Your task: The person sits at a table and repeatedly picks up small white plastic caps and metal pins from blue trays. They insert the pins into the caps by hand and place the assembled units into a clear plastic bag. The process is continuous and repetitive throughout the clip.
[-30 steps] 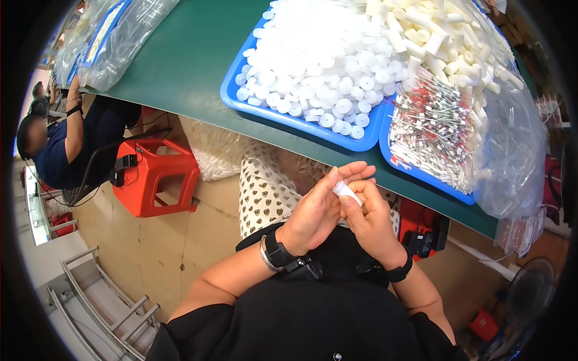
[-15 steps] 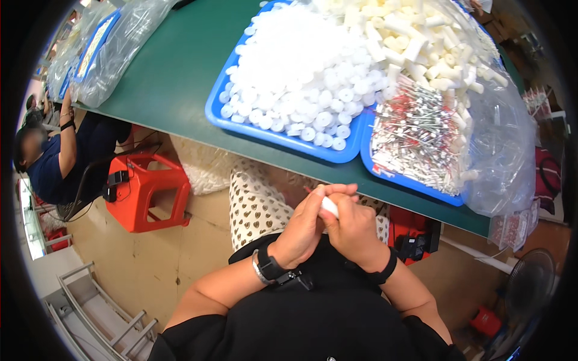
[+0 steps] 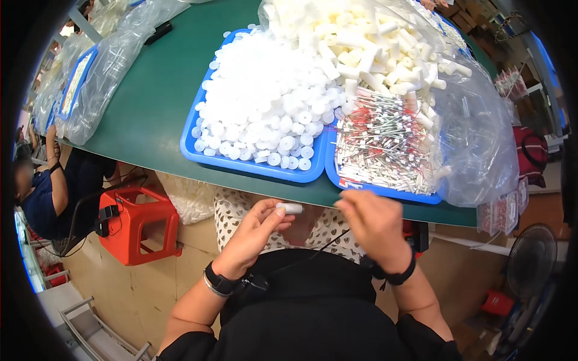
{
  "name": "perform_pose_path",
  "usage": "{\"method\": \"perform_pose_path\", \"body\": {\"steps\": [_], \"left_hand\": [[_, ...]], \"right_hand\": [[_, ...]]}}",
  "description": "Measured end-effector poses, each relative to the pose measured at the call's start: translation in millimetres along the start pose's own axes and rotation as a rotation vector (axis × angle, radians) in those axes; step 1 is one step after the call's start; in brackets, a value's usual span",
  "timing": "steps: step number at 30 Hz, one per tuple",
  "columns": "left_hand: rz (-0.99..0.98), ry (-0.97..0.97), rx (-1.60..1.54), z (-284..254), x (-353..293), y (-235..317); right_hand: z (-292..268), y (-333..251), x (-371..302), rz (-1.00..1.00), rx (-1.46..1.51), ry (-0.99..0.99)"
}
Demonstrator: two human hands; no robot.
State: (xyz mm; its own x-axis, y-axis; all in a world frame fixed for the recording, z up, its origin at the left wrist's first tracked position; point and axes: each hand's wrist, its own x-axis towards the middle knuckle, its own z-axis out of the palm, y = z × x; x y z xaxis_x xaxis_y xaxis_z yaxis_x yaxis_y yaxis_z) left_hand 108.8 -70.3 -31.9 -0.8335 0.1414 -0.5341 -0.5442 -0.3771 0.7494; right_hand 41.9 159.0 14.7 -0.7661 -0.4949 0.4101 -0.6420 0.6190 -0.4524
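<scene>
Centrally, a smooth, short white cylinder (image 3: 291, 209) lies nearly level, pinched by the thumb and fingers of the left hand (image 3: 256, 231). To its right, the blurred right hand (image 3: 376, 225), fingers curled, hides part of the green tabletop (image 3: 150, 120); whether it grips anything cannot be told. Above sit a blue plastic tray (image 3: 310, 174) of translucent white discs (image 3: 259, 102) and a second blue tray (image 3: 415, 195) of red-wired parts (image 3: 382, 132), with cream tubes (image 3: 373, 57) heaped behind. Lower left, a red plastic stool (image 3: 117, 237).

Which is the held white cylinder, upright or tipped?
Tipped: the white cylinder points roughly left to right, long side showing, in the left hand.
</scene>
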Motion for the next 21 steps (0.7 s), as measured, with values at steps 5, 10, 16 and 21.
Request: {"method": "perform_pose_path", "body": {"steps": [5,10,16,21], "left_hand": [[-0.005,-0.044,0.231,-23,10,-22],[-0.028,0.006,0.371,-14,-1,-6],[0.633,0.019,0.784,9,7,33],[1.092,0.327,1.151,39,53,55]], "right_hand": [[-21,26,26,-0.011,-0.154,-0.011],[-17,40,46,-0.125,-0.212,-0.274],[-14,44,56,-0.173,-0.339,-0.454],[-17,43,50,-0.042,-0.077,-0.321]]}}
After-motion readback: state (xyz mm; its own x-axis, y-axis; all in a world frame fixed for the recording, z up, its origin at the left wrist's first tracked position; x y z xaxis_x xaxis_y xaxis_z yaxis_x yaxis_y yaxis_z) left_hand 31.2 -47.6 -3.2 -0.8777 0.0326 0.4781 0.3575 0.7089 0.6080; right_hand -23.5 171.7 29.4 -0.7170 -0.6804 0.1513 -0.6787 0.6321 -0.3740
